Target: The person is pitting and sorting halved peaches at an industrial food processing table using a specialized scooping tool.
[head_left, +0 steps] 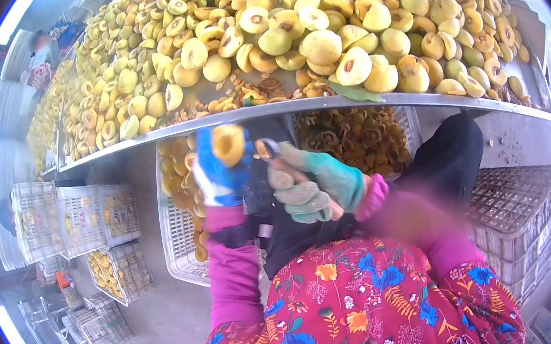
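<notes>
My left hand, in a blue and white glove, holds up a yellow peach half with its hollow cut side showing. Close by on the right, my right hand, in a green and grey glove, is wrapped round the handle of a pitting tool. A brownish bit shows at the tool's metal head, which is apart from the peach half; blur hides what it is. Both hands are in front of the metal table's rim, over my lap. Many halved yellow peaches are heaped on the table.
A white crate with peach halves stands below my left hand. Under the table, another crate holds brownish fruit pieces. Stacked crates stand at the right, more crates at the left. A green leaf lies on the table's edge.
</notes>
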`<state>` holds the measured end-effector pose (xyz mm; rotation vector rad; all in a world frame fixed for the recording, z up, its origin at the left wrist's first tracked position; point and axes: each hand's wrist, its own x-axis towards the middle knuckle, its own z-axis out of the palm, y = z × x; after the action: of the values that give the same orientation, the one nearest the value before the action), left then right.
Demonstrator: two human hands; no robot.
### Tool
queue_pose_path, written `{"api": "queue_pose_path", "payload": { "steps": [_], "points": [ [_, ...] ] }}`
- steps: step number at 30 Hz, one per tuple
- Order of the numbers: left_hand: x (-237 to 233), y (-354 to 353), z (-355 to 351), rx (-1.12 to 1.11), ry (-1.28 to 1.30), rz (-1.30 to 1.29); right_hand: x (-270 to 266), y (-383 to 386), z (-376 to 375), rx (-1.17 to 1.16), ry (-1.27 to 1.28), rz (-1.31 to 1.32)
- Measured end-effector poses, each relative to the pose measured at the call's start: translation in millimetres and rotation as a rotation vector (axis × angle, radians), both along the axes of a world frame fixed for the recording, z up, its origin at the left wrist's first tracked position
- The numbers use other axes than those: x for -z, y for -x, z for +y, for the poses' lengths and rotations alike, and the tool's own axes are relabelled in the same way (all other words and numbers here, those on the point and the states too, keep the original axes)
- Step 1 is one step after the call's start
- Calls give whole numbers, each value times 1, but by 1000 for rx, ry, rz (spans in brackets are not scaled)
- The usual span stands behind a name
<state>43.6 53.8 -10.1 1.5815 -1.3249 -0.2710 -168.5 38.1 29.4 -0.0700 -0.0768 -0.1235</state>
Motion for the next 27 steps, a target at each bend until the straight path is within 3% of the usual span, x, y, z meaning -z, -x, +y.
{"api": "queue_pose_path", "payload": {
  "steps": [1,3,7,8,9,11,12,13,15,17,18,19,21,23,25,27],
  "points": [
    [-5,-31,3,-142,-96,-49,24,15,5,-1,7,-3],
    [-50,-43,-9,-250,-513,-550,82,35,4,112,-257,394],
    [-59,7,-115,-8,-352,-469,47,31,-2,79,-168,572],
    [10,-14,-175,68,-174,-699,32,28,-8,144,-64,607],
    [3,-5,-176,92,-186,-593,18,25,-13,209,40,642],
    [-9,-4,-180,168,-290,-689,5,23,-19,289,125,670],
    [8,-19,-185,188,-165,-550,2,22,-23,372,265,735],
    [33,-38,-191,169,-328,-133,1,20,-26,450,400,798],
    [-16,-21,-145,232,-463,573,7,8,-42,515,529,848],
    [-48,4,-95,386,-255,713,16,-13,-55,994,1219,1050],
    [-41,-4,-92,364,-235,477,15,-15,-52,963,1227,1034],
    [-45,3,-82,355,-235,479,16,-22,-51,954,1228,1028],
    [-53,32,-64,438,-225,1049,18,-33,-53,1044,1577,1199],
    [-32,35,-65,354,-172,957,10,-30,-46,1003,1580,1228],
    [-22,42,-62,273,-121,865,7,-29,-34,1078,1410,1182],
    [-25,55,-56,154,49,369,6,-26,-32,1029,1369,1181]
  ]
}}
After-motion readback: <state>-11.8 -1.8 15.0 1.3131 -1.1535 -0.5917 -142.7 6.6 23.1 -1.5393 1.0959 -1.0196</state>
